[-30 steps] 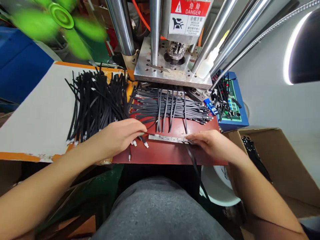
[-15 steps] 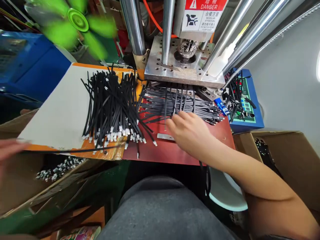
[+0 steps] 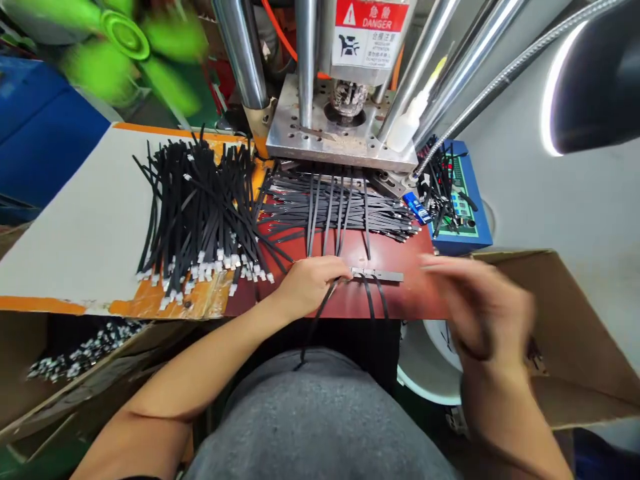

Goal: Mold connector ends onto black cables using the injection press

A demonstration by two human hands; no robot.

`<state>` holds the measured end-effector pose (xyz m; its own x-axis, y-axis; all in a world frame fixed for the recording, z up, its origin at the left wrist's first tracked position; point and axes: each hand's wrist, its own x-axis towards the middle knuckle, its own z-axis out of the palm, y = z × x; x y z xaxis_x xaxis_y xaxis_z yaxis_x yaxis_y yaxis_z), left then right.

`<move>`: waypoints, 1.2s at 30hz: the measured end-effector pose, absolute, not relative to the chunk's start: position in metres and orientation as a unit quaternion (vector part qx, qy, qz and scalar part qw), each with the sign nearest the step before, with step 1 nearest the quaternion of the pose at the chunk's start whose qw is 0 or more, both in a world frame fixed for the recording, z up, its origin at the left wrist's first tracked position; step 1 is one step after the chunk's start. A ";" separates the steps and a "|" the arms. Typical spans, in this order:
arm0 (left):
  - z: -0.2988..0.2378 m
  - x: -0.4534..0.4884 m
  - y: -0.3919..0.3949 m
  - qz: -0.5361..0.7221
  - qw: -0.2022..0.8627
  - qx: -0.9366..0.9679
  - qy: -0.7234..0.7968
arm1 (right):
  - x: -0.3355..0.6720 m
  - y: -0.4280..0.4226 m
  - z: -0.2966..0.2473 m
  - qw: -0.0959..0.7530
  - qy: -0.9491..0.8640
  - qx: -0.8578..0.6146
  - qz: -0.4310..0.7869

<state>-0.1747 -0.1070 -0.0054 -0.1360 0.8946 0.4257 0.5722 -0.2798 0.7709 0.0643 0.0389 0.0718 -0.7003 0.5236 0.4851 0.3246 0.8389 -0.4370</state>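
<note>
A slim metal bar [image 3: 393, 275] lies across the red work surface, with black flat cables [image 3: 371, 299] passing over its near edge. At the bar's left end my left hand [image 3: 316, 280] is closed in a pinch on a black flat cable [image 3: 316, 323], whose tail hangs toward my lap. My fingers hide that end of the bar. Right of the bar, raised above the surface's edge, is my right hand [image 3: 493, 303]. It is smeared by motion, and I cannot make out anything in its fingers. More black cables [image 3: 330, 213] run forward under the press plate.
A pile of black cables with white connectors [image 3: 200, 200] lies left. The steel press [image 3: 343, 150] stands ahead, with a blue control box [image 3: 473, 200] at its right. Cardboard boxes [image 3: 585, 320] flank the surface; a white bucket [image 3: 425, 373] sits below. A green fan [image 3: 125, 35] spins back left.
My left hand has come from the far left to the metal bar. My right hand has moved off the bar to the right. The bar shows more fully, with cables across it.
</note>
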 end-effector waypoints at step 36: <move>0.004 -0.455 -0.179 -0.012 -0.029 0.492 0.870 | 0.044 0.048 -0.013 0.214 -0.960 -0.127 0.131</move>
<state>-0.4552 -0.1790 0.0036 -0.5135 0.8572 0.0395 0.8558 0.5149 -0.0489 0.0442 0.0485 -0.0129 -0.8759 0.2995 0.3783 0.1876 0.9337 -0.3049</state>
